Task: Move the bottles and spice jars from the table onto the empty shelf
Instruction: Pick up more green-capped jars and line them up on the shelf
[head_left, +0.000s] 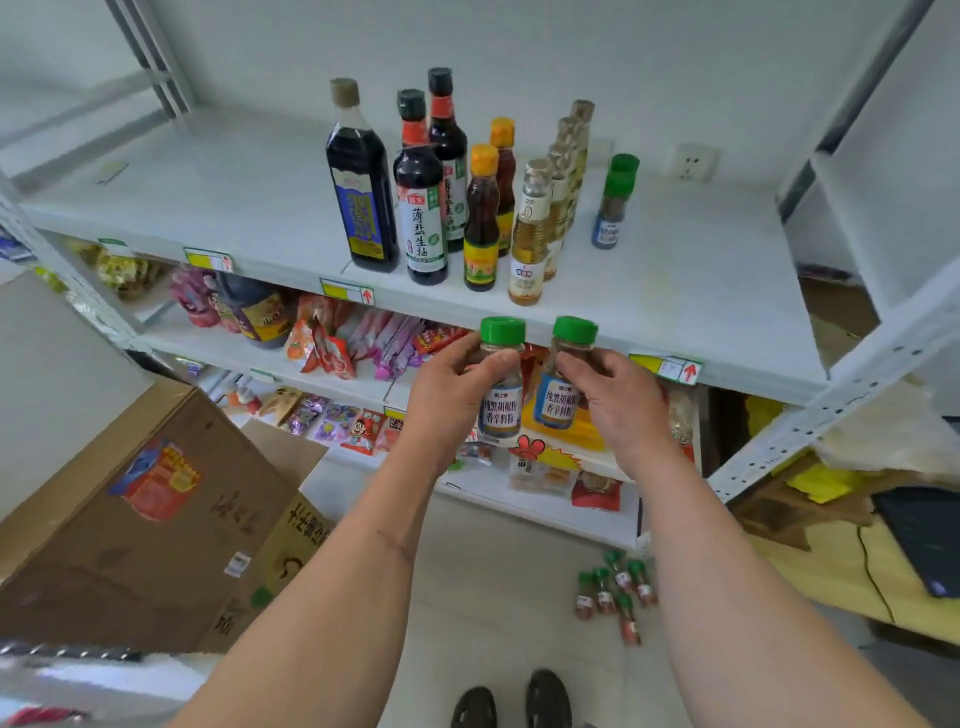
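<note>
Green-capped jars, one gripped in left hand, other in right hand, just under shelf edge. Could bump bottles at eleven o'clock, tipping them.

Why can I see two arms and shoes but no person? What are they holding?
The camera sits on the person's head and looks down, so you see their own arms and shoes. The left hand holds one green-capped spice jar, and the right hand holds another spice jar. Each grip is closed around its jar. In front is a white shelf with dark sauce bottles, oil bottles and two jars already standing on it. More small jars lie on the floor.
</note>
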